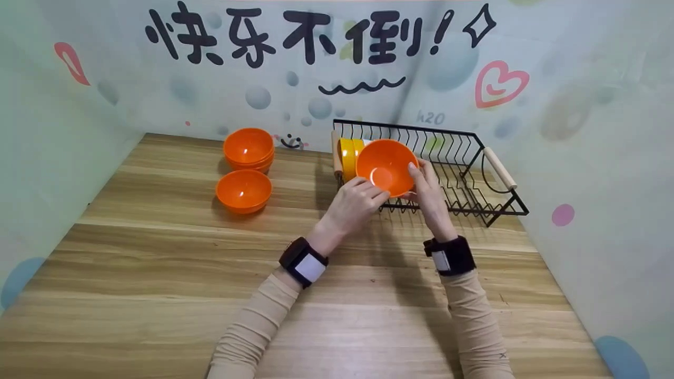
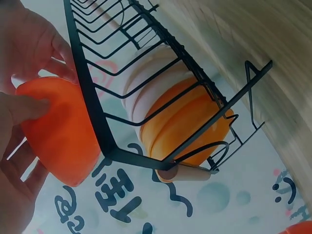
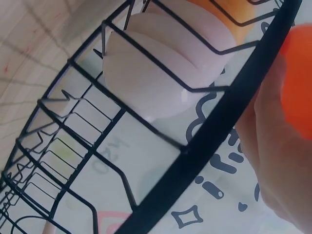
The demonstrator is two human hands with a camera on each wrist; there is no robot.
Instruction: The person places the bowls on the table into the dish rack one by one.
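The left hand (image 1: pixel 355 204) and right hand (image 1: pixel 429 190) both grasp 1 round orange plastic bowl (image 1: pixel 386 166) (tilted) over the black wire dish rack (image 1: pixel 468 173).

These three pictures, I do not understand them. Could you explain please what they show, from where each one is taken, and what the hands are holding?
No machine here: a person works with two bare hands. The big picture comes from a camera on the head, looking down at a wooden table. The other two come from cameras on the wrists, so they look tilted and very close. The left hand and the right hand together hold an orange bowl on its side at a black wire dish rack. Yellow and white bowls already stand in the rack. On the table lie a stack of orange bowls and one single orange bowl.
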